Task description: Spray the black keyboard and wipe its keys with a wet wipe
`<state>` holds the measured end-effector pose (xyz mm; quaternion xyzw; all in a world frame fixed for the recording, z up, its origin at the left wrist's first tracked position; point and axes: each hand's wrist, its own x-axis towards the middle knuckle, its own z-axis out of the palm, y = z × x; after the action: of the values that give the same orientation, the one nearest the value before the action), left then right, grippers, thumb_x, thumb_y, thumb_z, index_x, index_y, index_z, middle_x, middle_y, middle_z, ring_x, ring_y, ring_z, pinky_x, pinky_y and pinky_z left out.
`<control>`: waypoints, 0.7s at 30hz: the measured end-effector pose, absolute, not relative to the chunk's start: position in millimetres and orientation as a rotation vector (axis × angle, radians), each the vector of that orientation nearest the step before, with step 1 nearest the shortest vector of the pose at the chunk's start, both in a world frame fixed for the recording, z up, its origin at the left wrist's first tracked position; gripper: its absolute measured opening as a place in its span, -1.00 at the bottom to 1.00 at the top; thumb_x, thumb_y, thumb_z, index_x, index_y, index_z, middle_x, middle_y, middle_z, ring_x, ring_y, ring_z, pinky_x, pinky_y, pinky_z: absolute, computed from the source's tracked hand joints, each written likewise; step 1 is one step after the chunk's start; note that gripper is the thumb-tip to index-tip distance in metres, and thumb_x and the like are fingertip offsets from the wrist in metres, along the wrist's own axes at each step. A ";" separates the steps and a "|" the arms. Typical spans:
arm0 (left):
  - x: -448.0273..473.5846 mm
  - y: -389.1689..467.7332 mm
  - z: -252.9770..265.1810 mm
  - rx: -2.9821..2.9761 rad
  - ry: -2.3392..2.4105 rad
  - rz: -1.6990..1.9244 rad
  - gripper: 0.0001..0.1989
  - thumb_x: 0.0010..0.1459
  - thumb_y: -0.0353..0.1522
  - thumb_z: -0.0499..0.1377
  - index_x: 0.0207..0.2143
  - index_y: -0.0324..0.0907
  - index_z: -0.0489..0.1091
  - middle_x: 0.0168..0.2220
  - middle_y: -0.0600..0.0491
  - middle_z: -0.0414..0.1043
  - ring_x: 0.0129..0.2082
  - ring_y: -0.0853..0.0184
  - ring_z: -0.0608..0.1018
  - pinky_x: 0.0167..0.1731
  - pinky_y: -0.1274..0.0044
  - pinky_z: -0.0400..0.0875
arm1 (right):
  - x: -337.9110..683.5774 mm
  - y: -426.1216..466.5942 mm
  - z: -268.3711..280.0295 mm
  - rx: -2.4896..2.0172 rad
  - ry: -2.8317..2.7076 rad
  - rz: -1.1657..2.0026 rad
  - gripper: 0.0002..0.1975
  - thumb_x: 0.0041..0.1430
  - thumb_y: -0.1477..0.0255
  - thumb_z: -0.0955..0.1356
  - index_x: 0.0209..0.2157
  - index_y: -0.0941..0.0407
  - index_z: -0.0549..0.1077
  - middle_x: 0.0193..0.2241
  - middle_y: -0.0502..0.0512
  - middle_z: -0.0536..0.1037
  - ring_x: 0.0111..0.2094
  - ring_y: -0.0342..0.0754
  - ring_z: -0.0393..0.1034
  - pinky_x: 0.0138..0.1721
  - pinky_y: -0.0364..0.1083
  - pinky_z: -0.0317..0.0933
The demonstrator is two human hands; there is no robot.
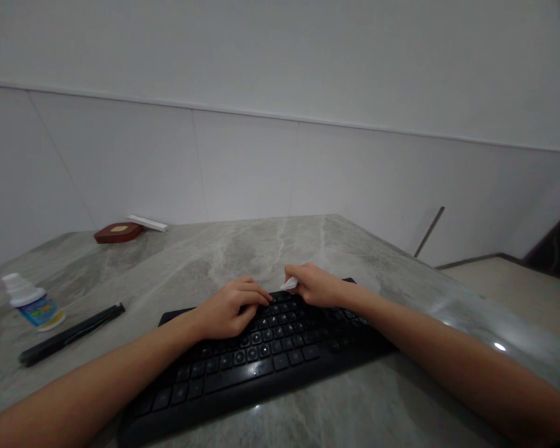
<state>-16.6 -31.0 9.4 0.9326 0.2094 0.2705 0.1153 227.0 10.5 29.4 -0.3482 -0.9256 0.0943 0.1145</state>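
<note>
Keyboard (268,351) lies right of a white-topped bottle (36,305), contents hidden.

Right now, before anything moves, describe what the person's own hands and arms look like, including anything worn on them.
The left hand and right hand are bare, with no gloves. No sleeve covers the clearly visible lengths of the left forearm and right forearm, and no watch or bracelet shows. Some fingers are hidden.
</note>
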 end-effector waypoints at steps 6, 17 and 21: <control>-17.3 -29.8 9.6 2.735 0.606 0.803 -0.68 0.11 -0.60 0.00 -0.19 -0.23 0.46 -0.16 -0.03 0.52 -0.14 0.27 0.50 -0.06 0.35 0.38 | 225.5 6.8 36.7 -1.070 -2.764 0.221 -0.77 0.07 0.62 0.26 -0.21 0.18 0.40 -0.33 0.16 0.54 -0.28 -0.03 0.40 -0.30 -0.16 0.13; -16.5 -31.2 10.2 2.729 0.595 0.799 -0.67 0.10 -0.61 0.00 -0.19 -0.23 0.47 -0.16 -0.04 0.53 -0.14 0.28 0.51 -0.04 0.35 0.37 | 239.1 11.0 50.6 -1.324 -2.842 0.125 -0.77 0.12 0.48 0.30 -0.17 0.21 0.43 -0.29 0.27 0.53 -0.27 0.03 0.41 -0.32 -0.14 0.17; -16.9 -30.8 9.6 2.728 0.598 0.799 -0.66 0.10 -0.61 0.00 -0.19 -0.21 0.46 -0.15 -0.03 0.53 -0.14 0.28 0.51 -0.04 0.35 0.37 | 238.9 9.2 53.1 -1.317 -2.809 0.147 -0.80 0.11 0.50 0.30 -0.20 0.20 0.44 -0.31 0.25 0.54 -0.30 0.00 0.41 -0.33 -0.14 0.16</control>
<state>-16.9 -30.8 9.6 0.9326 0.2045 0.2732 0.1178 238.9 9.2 53.1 -0.4240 -0.9043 0.0472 0.0178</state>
